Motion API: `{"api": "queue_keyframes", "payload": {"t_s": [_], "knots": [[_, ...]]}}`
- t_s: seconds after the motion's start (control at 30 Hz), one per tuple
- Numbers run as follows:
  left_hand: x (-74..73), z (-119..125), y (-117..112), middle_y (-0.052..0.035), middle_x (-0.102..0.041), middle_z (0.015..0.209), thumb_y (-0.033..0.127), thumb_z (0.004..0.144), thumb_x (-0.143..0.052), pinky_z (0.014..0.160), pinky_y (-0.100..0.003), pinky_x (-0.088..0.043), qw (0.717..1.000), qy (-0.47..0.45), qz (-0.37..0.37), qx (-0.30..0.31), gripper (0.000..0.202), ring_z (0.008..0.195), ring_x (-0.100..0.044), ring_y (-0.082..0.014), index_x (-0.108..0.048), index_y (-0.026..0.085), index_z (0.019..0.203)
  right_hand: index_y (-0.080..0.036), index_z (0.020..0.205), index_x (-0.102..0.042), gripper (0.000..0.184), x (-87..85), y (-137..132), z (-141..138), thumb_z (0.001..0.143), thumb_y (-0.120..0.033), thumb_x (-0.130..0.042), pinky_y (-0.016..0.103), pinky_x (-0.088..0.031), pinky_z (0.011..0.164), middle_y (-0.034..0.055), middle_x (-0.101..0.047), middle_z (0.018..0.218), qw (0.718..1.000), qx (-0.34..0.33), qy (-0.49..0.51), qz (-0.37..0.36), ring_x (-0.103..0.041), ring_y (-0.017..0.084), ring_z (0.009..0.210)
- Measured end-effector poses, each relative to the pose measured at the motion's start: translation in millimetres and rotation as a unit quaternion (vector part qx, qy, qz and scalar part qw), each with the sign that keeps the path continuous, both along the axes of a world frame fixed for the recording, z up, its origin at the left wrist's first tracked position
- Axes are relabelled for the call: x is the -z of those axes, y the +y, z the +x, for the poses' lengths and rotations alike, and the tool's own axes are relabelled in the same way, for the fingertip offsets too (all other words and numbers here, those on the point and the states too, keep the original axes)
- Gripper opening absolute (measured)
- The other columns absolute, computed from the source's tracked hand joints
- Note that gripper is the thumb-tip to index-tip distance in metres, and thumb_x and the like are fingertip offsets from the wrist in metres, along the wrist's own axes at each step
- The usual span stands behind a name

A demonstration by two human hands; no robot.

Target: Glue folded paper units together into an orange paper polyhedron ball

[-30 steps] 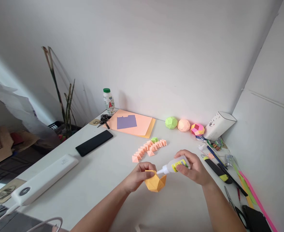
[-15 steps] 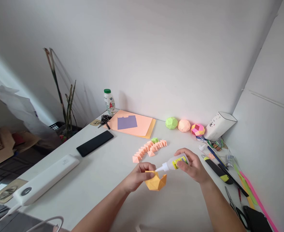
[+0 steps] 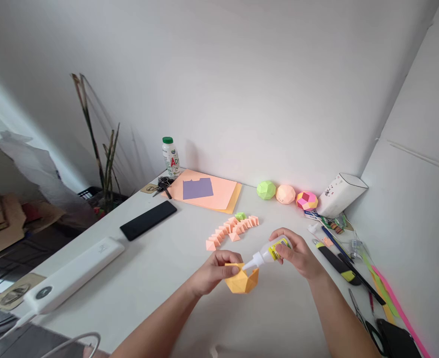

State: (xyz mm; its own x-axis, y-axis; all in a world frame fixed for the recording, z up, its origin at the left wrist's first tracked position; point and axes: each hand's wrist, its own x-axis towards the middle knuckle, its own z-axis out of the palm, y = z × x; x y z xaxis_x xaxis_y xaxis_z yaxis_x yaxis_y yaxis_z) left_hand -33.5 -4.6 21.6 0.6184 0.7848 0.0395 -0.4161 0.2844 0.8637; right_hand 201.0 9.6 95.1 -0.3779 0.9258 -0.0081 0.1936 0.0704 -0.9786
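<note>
My left hand (image 3: 214,271) is closed on an orange folded paper shape (image 3: 242,281), holding it just above the white table (image 3: 160,268). My right hand (image 3: 297,254) grips a small white glue bottle (image 3: 270,253) with a yellow label. Its nozzle points down-left and touches the inside edge of the orange shape. A row of small peach folded paper pieces (image 3: 230,229) lies just beyond my hands, with a green piece (image 3: 239,216) at its far end.
Three paper balls, green (image 3: 266,190), peach (image 3: 285,194) and pink-yellow (image 3: 306,200), sit by the wall beside a white box (image 3: 341,195). Peach and purple sheets (image 3: 202,195), a bottle (image 3: 170,157), keys, a black phone (image 3: 148,220) and a white power bank (image 3: 73,273) lie left. Pens, cutter and scissors (image 3: 365,318) lie right.
The glue nozzle has tipped lower and now sits inside the orange shape's rim. Both hands and the shape stayed almost in place; the view drifted slightly.
</note>
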Motion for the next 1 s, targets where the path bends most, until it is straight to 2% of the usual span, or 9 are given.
{"api": "queue_keyframes", "payload": {"t_s": [0.4, 1.0], "knots": [[4.6, -0.8, 0.4, -0.0019, -0.053, 0.067, 0.027, 0.071, -0.069, 0.057, -0.026, -0.034, 1.000, -0.018, 0.004, 0.013, 0.018, 0.061, -0.048, -0.0119, -0.061, 0.013, 0.064, -0.019, 0.088, -0.056, 0.028, -0.1, 0.0, -1.1, 0.077, -0.044, -0.062, 0.024, -0.039, 0.050, -0.0036, -0.046, 0.062, 1.000, -0.005, 0.018, -0.021, -0.043, 0.009, 0.051], [4.6, -0.8, 0.4, 0.0000, -0.048, 0.063, 0.026, 0.071, -0.068, 0.056, -0.026, -0.030, 1.000, -0.014, 0.006, 0.021, 0.018, 0.059, -0.044, -0.0106, -0.061, 0.012, 0.062, -0.019, 0.089, -0.055, 0.030, 0.3, -5.7, -3.9, 0.077, -0.045, -0.062, 0.024, -0.036, 0.049, -0.0022, -0.047, 0.067, 1.000, 0.019, -0.003, 0.018, -0.043, 0.010, 0.053]]}}
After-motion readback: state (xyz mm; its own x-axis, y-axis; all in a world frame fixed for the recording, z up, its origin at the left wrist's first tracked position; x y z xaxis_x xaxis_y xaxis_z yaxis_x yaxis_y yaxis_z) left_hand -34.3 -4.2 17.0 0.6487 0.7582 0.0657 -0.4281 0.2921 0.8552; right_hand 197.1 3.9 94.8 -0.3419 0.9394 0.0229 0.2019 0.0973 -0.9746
